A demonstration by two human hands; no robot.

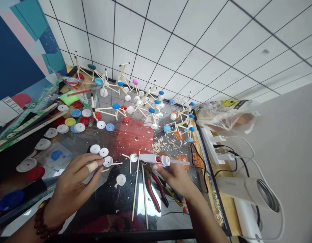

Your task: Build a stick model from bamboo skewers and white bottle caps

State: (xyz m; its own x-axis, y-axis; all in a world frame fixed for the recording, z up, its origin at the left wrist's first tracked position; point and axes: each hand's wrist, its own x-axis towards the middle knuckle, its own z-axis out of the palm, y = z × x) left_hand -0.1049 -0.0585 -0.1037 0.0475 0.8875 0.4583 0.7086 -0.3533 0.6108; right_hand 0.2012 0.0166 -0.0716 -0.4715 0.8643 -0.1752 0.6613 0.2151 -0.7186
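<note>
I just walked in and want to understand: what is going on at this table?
A person works at a glass table. The right hand holds a white pen-shaped tool, likely a glue pen, with its tip at a small white cap that has a thin stick. The left hand touches another white cap with its fingertips. Red-handled pliers and loose sticks lie by the right hand; stick-and-cap models stand at the back.

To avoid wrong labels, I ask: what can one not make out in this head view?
Head view:
- Pliers: head hidden under right hand.
- Left hand: fingers hide its grip on the white cap.
- Plastic bag: contents blurred by crumpled film.
- Glue gun: nozzle tip too small.
</note>
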